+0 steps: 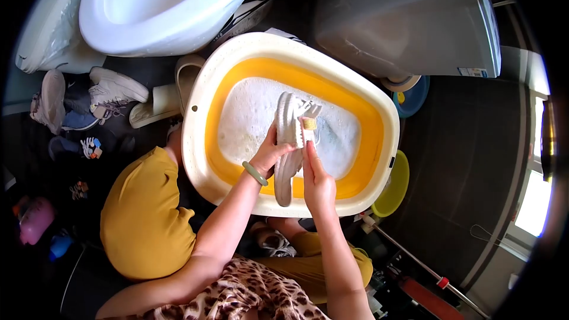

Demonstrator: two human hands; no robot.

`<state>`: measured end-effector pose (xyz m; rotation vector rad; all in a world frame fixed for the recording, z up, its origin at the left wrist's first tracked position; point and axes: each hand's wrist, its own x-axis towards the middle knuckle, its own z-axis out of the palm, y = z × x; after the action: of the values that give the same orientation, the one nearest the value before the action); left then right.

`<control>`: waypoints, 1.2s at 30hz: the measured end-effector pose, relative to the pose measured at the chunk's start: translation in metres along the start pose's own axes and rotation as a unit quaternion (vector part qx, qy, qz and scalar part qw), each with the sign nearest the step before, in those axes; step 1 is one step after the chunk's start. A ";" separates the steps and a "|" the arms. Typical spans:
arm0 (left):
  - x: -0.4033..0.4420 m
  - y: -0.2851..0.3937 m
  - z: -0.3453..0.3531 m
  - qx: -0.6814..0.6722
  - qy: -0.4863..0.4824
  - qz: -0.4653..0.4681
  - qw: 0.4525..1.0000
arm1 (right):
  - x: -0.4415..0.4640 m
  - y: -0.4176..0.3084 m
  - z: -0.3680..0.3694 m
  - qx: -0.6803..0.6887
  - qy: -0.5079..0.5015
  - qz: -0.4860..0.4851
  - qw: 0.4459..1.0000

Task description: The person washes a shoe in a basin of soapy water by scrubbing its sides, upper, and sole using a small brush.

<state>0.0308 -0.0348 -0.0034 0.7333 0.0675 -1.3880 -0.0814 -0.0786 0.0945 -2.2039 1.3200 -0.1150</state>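
A white shoe [285, 169] is held on its side over the tub, its pale sole turned to the left. My left hand [274, 153] is closed around the middle of it, thumb across the sole, and a green bangle [255, 173] circles that wrist. In my right hand [319, 182] is a small scrub brush [309, 124], white and yellowish, pressed against the shoe's upper side. My right fingers point along the brush and partly hide it. Below both hands, white suds [249, 112] cover water in a cream and orange tub [204, 186].
Several shoes [115, 92] lie on the dark floor at the left. A white toilet [160, 47] stands behind the tub, with a grey appliance [409, 24] at the back right. A green basin [396, 186] and a pole [415, 258] are at the right.
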 end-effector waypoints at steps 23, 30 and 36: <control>0.001 0.006 -0.004 -0.067 -0.020 -0.060 0.996 | 0.090 -0.050 0.010 -0.049 -0.037 0.063 0.996; 0.002 -0.004 -0.005 -0.020 0.000 -0.044 0.999 | 0.023 -0.027 0.001 -0.018 -0.058 0.051 0.997; 0.001 -0.001 0.000 -0.006 -0.003 -0.039 0.999 | 0.080 -0.021 0.011 -0.033 -0.041 0.057 0.997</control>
<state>0.0304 -0.0356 -0.0042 0.7221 0.1001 -1.4628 -0.0202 -0.1337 0.0790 -2.1570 1.4192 0.0622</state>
